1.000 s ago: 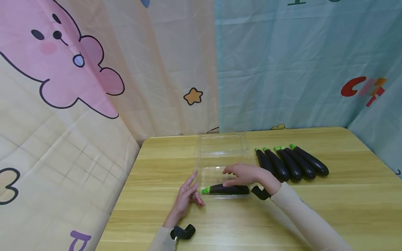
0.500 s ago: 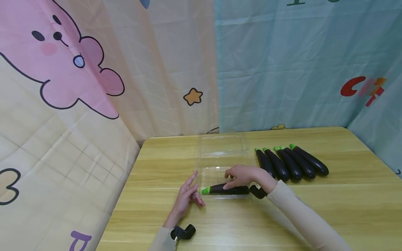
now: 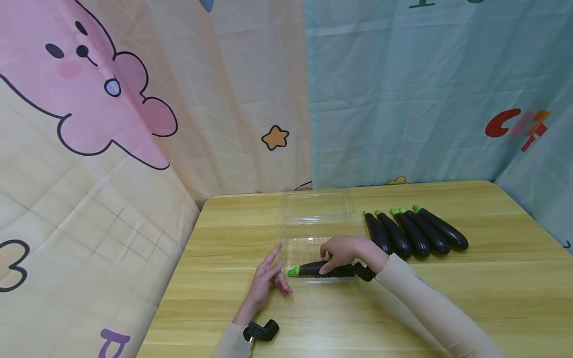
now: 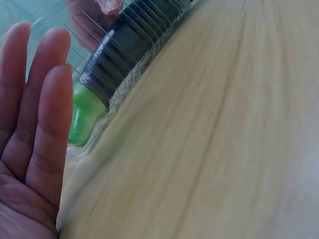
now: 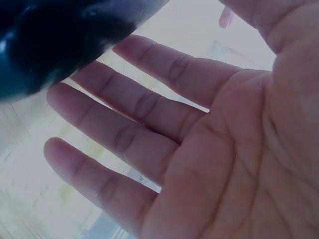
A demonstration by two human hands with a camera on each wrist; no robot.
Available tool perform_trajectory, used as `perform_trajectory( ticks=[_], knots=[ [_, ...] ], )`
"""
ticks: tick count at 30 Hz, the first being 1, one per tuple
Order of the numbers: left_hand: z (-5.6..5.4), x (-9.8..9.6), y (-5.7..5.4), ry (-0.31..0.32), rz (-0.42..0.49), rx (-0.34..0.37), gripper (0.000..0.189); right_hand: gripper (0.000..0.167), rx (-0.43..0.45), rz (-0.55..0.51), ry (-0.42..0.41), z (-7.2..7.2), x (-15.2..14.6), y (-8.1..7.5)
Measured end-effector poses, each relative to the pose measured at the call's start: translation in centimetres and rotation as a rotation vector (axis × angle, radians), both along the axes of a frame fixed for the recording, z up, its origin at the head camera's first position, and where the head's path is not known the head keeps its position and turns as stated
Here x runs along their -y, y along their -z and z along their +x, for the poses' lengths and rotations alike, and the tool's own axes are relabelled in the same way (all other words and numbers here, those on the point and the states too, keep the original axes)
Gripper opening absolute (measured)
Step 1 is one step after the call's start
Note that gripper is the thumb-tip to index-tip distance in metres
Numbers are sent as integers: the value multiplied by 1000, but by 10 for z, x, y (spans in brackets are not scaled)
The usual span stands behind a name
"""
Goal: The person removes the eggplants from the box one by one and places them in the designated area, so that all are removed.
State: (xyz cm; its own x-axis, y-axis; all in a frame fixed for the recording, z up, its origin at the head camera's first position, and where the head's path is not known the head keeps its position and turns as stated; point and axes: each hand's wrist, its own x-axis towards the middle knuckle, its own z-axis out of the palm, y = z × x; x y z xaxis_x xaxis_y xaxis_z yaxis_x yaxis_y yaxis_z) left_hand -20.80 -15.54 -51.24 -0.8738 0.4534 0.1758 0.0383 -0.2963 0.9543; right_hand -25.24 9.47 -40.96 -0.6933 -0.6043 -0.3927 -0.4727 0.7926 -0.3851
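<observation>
An eggplant (image 3: 309, 269) with a green stem end lies along the near side of a clear plastic clamshell box (image 3: 301, 250), its stem pointing left. My right hand (image 3: 346, 248) pinches it from above, thumb across its near side and the other fingers at its far side. In the right wrist view, fingertips (image 5: 62, 94) lie right at the edge of the dark eggplant skin (image 5: 65, 45). My left hand (image 3: 263, 286) rests just left of the box, palm turned inward. Its fingers (image 4: 52, 124) are straight and hold nothing beside the green stem end (image 4: 87, 114).
Several eggplants (image 3: 416, 236) lie side by side on the wooden table (image 3: 224, 238), right of the box, stems toward the back. The box's lid (image 3: 319, 205) lies folded back behind it. Printed curtains (image 3: 250, 89) hang along the table's back edge.
My right hand has come down slightly, its thumb moving over the near side of the eggplant and its wrist shifting left. The left hand, box and other eggplants stay in place.
</observation>
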Motion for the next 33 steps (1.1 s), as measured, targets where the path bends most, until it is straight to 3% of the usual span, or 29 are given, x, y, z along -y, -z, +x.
perform_trajectory(
  ticks=[18,33],
  knots=[
    [1,0,-1,-2,0,10,59,24,37,17,-4,-5,6,3],
    [1,0,-1,-1,4,15,60,20,26,-6,-79,-8,2,3]
  ],
)
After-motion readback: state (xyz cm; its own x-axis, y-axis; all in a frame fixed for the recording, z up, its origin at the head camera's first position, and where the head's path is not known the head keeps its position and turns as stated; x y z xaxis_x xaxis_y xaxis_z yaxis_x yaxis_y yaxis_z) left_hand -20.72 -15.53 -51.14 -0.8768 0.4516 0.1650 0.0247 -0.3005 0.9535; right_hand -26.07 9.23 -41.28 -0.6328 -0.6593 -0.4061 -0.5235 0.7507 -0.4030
